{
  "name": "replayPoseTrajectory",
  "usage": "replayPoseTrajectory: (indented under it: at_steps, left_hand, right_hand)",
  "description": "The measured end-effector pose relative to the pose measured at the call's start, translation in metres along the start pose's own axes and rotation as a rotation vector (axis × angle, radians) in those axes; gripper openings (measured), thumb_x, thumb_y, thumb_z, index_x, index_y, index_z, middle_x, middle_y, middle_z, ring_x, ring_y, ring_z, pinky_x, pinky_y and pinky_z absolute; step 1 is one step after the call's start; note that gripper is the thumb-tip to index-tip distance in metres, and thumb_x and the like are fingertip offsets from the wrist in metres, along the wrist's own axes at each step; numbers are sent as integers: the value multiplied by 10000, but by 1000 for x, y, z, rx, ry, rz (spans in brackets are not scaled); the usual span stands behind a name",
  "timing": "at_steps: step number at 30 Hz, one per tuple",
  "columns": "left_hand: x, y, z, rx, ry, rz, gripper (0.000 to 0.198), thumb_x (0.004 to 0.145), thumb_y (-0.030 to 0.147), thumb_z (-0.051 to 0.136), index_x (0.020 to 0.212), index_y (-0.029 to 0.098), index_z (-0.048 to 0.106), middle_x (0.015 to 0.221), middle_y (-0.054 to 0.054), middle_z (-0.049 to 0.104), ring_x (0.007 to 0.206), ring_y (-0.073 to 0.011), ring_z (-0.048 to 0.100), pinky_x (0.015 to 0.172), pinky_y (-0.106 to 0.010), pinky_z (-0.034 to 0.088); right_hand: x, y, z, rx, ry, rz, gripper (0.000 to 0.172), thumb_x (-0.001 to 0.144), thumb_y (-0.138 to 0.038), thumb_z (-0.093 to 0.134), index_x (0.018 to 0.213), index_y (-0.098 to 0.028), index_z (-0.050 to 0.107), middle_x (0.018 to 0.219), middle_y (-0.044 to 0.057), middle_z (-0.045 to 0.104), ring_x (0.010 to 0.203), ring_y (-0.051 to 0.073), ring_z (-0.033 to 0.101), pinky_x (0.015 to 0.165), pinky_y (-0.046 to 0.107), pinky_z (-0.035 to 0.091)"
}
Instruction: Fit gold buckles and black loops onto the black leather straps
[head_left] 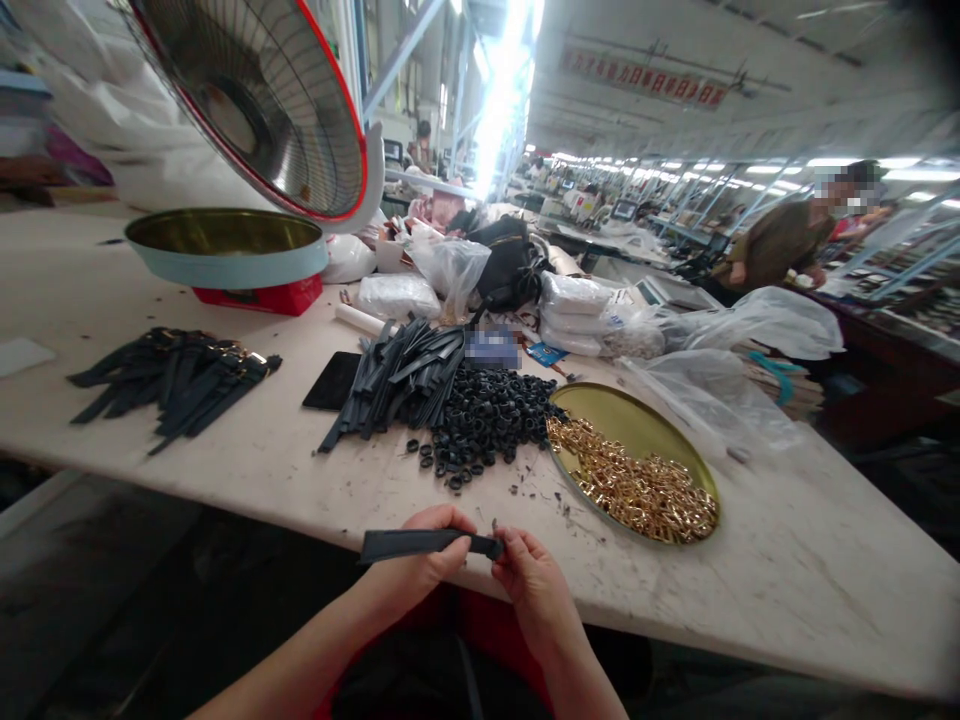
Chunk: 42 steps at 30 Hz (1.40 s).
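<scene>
A flat black strap (409, 544) is held over the front edge of the table. My left hand (441, 548) is closed around its middle, thumb on top. At the strap's right end, the fingers of my right hand (525, 565) pinch its tip; whether a small loop or buckle is there too is hard to make out. Beyond my hands lies a heap of small black loops (487, 420). A pile of loose black straps (409, 375) sits behind and left of it. Gold buckles (649, 495) fill the near part of a round gold tray (637, 405) at right.
Black straps with gold buckles (184, 375) lie at the left. Behind them, a round tin (225, 268) rests on a red box (262, 297) under a large round heater (262, 100). Plastic-wrapped packs (574, 310) and bags line the back. Another person (780, 240) stands at far right.
</scene>
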<state>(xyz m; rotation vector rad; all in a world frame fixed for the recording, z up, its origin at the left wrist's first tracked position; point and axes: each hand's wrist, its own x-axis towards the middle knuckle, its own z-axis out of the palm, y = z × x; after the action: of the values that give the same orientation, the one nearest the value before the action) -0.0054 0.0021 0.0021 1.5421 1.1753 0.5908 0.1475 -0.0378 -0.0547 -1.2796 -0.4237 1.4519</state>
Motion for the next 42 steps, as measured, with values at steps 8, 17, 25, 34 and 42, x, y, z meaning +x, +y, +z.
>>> replayPoseTrajectory:
  at_steps: [8,17,25,34,42]
  left_hand:
    - [-7,-5,12,-280,1,-7,126,743,266,498,729,148,542,624,24,543,611,-114,507,566,-206,383]
    - [-5,-6,29,-340,63,27,126,752,267,529,695,155,526,620,31,554,614,-111,523,566,-201,400]
    - [1,3,2,-425,100,13,201,735,298,554,885,168,517,635,37,594,584,-102,526,569,-208,426]
    - [12,-6,12,-418,58,-70,249,703,328,591,888,164,556,748,-16,663,770,-172,623,718,-258,472]
    - [32,-13,-32,-203,-74,-27,437,720,418,548,1098,200,548,1026,-45,649,980,-203,567,864,-277,421]
  right_hand:
    - [-9,9,3,17,-21,-91,394,602,-322,735,962,-201,629,871,29,674,753,155,599,669,257,451]
    - [-14,13,14,-52,-63,-227,222,680,-378,667,770,-177,638,658,-10,635,582,103,540,585,224,436]
    - [9,-24,-10,5,41,-136,293,612,-368,722,803,-168,625,618,-33,572,540,85,501,553,212,434]
    - [20,-16,4,282,48,-68,280,607,-385,724,676,-172,556,550,-59,505,500,63,455,483,175,398]
    - [22,-25,-7,-224,6,-262,302,641,-419,673,708,-133,605,504,-37,504,482,91,445,484,212,363]
